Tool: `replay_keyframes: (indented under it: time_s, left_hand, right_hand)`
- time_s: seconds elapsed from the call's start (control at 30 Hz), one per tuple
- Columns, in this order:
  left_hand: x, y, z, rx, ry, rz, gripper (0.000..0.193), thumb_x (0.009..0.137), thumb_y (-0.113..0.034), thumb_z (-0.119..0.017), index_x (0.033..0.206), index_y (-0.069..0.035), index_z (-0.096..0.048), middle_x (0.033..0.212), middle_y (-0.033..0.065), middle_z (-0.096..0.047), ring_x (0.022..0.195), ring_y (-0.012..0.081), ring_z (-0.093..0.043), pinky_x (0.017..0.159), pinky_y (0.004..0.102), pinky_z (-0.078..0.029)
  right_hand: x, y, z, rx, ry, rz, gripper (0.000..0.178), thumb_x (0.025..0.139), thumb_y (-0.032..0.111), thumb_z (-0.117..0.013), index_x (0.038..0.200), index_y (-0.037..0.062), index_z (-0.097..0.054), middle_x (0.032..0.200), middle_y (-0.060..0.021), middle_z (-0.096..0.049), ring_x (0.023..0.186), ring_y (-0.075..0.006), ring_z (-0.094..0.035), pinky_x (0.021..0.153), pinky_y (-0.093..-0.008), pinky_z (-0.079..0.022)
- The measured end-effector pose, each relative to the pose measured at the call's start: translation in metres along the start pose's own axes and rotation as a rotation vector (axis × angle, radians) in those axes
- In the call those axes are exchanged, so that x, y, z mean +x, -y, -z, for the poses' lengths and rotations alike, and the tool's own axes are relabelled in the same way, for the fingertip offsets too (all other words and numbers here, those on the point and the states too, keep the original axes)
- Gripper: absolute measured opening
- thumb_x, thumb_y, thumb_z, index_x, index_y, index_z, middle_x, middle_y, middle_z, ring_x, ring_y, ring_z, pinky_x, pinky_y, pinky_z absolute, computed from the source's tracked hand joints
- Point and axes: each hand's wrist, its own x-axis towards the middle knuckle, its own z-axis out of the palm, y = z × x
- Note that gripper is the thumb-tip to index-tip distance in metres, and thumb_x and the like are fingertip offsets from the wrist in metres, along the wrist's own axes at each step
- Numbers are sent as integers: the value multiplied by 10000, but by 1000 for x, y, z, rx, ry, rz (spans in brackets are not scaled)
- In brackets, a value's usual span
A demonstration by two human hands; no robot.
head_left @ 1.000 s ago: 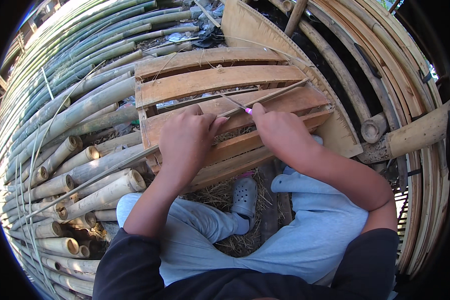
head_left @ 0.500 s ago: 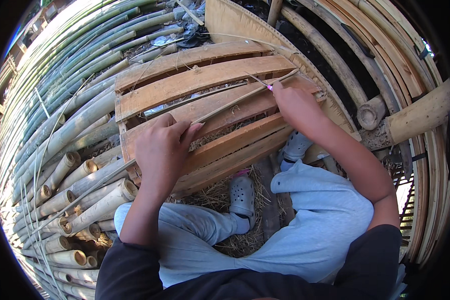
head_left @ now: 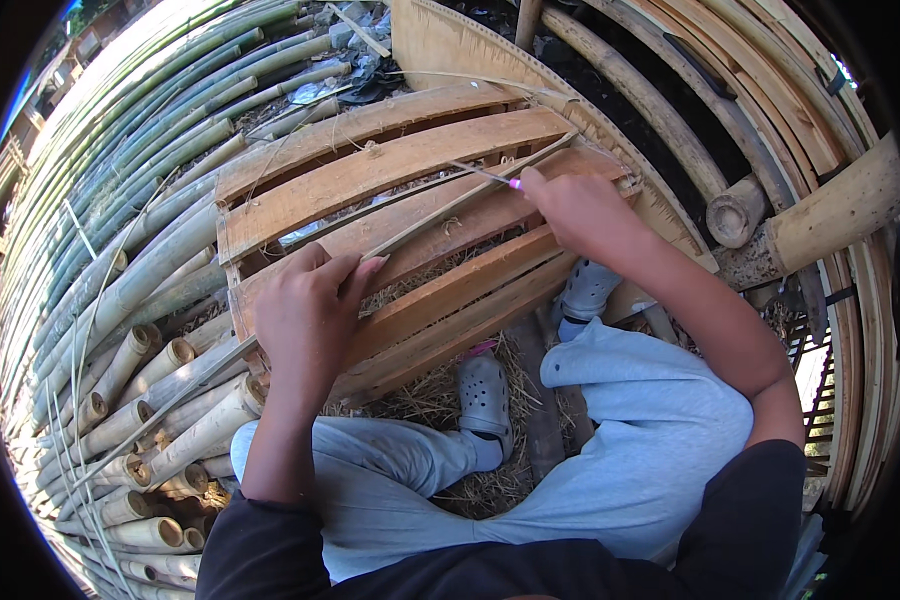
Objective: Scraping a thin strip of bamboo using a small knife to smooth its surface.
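A long, thin bamboo strip (head_left: 470, 196) lies slantwise across a slatted wooden crate (head_left: 400, 150). My left hand (head_left: 305, 305) presses its near part with thumb and fingers closed on it, and the strip's tail runs out behind the wrist to the lower left. Toward the far end, my right hand (head_left: 585, 210) is closed around a small knife (head_left: 485, 174) with a pink-and-white handle. Its narrow blade points left and crosses over the strip. Whether the edge cuts into the bamboo cannot be made out.
Stacked bamboo poles (head_left: 170, 230) fill the left side, with loose thin strips (head_left: 80, 500) over them. A plywood sheet (head_left: 450, 40) stands behind the crate. At right are a thick bamboo pole (head_left: 840, 225) and bent boards. Straw (head_left: 490, 490) lies around my feet.
The right hand and knife have moved left along the strip, toward the left hand. The left hand keeps its hold. The whole view has shifted slightly.
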Motion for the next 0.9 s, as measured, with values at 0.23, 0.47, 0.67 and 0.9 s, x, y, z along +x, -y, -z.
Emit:
replay_keyframes:
  time_s: [0.23, 0.47, 0.67, 0.9]
  left_hand:
    - [0, 3, 0, -61, 16, 25, 258, 867, -394, -775, 861, -137, -798, 706, 66, -579, 637, 288, -611, 599, 407, -467]
    - [1, -3, -3, 10, -48, -47, 246, 860, -387, -776, 813, -146, -769, 709, 35, -575, 628, 254, -616, 549, 398, -463]
    - [0, -5, -2, 49, -58, -114, 244, 889, -367, -746, 806, -139, -723, 723, 41, -546, 632, 253, -606, 539, 403, -449]
    - [-7, -8, -1, 86, 5, -101, 266, 921, -342, -707, 801, -114, -643, 736, 48, -522, 686, 249, -606, 553, 404, -454]
  right_hand:
    - [-17, 8, 17, -19, 181, -49, 94, 915, 35, -553, 1003, 40, -519, 787, -179, -693, 771, -344, -727, 603, -478, -553]
    - [-20, -56, -9, -63, -12, -170, 122, 906, 46, -594, 1000, 20, -521, 834, -226, -685, 806, -384, -713, 677, -487, -556]
    - [-11, -11, -8, 81, -14, -48, 105, 929, 88, -580, 1015, 46, -538, 701, -168, -695, 697, -351, -725, 572, -463, -568]
    - [1, 45, 11, -2, -60, 107, 79, 878, 77, -618, 922, 48, -559, 653, -138, -691, 591, -271, -724, 502, -386, -561]
